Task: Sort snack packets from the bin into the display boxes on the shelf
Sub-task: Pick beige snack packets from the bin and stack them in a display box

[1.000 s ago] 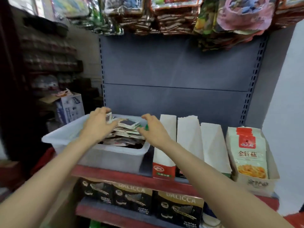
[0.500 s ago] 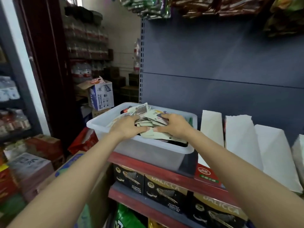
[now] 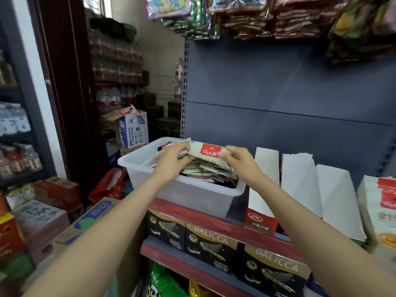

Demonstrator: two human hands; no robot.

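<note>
Snack packets (image 3: 205,168) fill the white bin (image 3: 192,194); both hands, left hand (image 3: 171,161) and right hand (image 3: 242,161), pinch one red-label packet (image 3: 206,150) above the pile, which probably goes next into a white display box (image 3: 265,179).

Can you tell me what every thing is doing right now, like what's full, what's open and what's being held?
White plastic bin: open-topped, heaped with packets.
White snack packet with red label: lifted above the heap, held at both ends.
Left hand: gripping the packet's left end.
Right hand: pinching the packet's right end.
Three white cardboard display boxes: upright on the shelf, contents hidden.
Blue-and-white carton: flaps open.
</note>
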